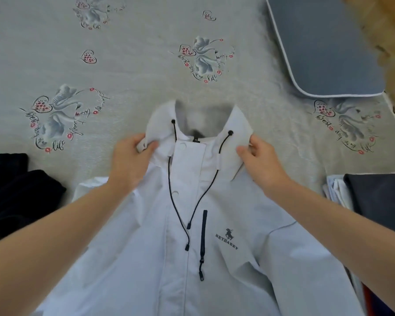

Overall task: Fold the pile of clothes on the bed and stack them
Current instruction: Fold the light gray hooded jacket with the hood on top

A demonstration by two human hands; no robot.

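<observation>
Count on the bed (135, 65): one white jacket (214, 258), one black garment (14, 190) at the left edge, one folded stack (374, 197) at the right edge with dark grey cloth on top and white cloth showing beneath it, and one blue-grey cushion (324, 46) with white piping at the far right. Two drawcords (178, 201) hang from the jacket's collar. Two hands are in view, both yours.

The jacket lies front up in the middle of the bed, collar pointing to the far side, body running toward you and out of frame at the near edge. The front placket is closed. A dark vertical chest zip (203, 242) sits right of centre, with a horse logo and lettering just beside it. The cords are black, with black toggles at the collar.

Your left hand (130, 160) pinches the left collar flap, fingers curled round a fold of cloth. Your right hand (262, 160) has its grip clamped on the right collar flap, thumb on top. The collar stands open between your hands; the jacket's body lies nearer to you than both.
</observation>
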